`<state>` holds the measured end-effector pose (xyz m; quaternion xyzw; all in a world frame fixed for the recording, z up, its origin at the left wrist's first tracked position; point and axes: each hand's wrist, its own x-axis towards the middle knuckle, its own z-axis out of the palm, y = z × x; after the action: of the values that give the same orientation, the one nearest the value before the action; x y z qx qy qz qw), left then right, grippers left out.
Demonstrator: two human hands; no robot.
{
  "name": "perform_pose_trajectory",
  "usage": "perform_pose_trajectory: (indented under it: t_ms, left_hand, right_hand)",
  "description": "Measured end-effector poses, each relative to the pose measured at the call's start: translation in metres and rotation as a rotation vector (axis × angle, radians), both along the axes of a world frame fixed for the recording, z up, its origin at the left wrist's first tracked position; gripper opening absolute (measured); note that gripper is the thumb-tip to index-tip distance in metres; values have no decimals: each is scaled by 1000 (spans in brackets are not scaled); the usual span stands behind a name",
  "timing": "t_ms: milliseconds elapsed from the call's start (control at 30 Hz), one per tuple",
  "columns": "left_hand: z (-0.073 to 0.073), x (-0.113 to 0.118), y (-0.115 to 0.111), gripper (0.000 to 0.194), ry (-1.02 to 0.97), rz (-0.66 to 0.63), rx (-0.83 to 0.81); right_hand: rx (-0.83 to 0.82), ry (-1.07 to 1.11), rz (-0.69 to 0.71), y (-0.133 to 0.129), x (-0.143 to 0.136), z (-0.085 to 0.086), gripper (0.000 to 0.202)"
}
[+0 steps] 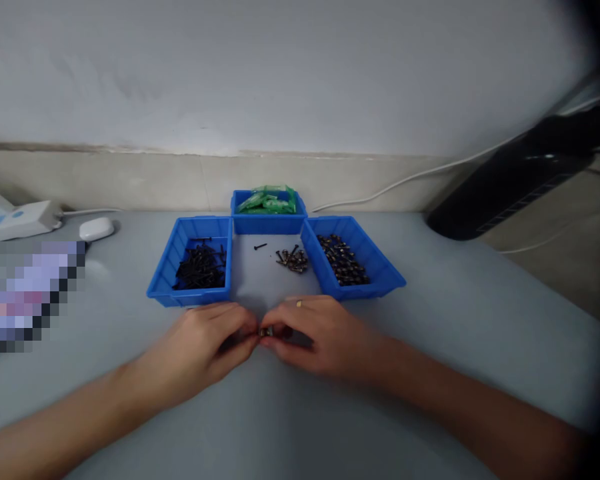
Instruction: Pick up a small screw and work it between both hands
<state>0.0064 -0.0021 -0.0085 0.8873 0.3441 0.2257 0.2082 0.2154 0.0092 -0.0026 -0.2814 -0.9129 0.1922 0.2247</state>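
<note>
Both hands meet fingertip to fingertip, pinching a small metal part [267, 331] low over the surface [445, 313].
Left hand [207, 347] and right hand [316, 337] each closed on it (ring on right). Just behind: loose screws [293, 259] between the left bin [193, 263] and right bin [351, 257]; green packets [269, 199] in the back bin.

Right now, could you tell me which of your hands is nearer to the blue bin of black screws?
Left. The left hand lies just in front of the bin of black screws; the right hand is farther off, nearer the other screw bin.
</note>
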Motion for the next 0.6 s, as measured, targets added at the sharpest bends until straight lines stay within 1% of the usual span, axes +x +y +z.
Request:
perform_pose_trajectory:
  t_ms: [167,300,367,467,600]
  left_hand:
    - [0,-1,0,16,38,-16,-19]
    - [-1,-3,1,19,59,-52,17]
    - [-1,-3,1,19,52,-48,15]
    - [0,-3,1,18,52,-27,2]
    - [1,-3,1,19,62,-12,-12]
  right_hand:
    - [11,12,-8,-1,1,2,13]
    - [2,56,-9,0,1,2,14]
    - [3,54,-21,1,0,3,14]
    - [-42,36,-52,2,0,4,14]
    - [-122,73,-77,2,-1,5,14]
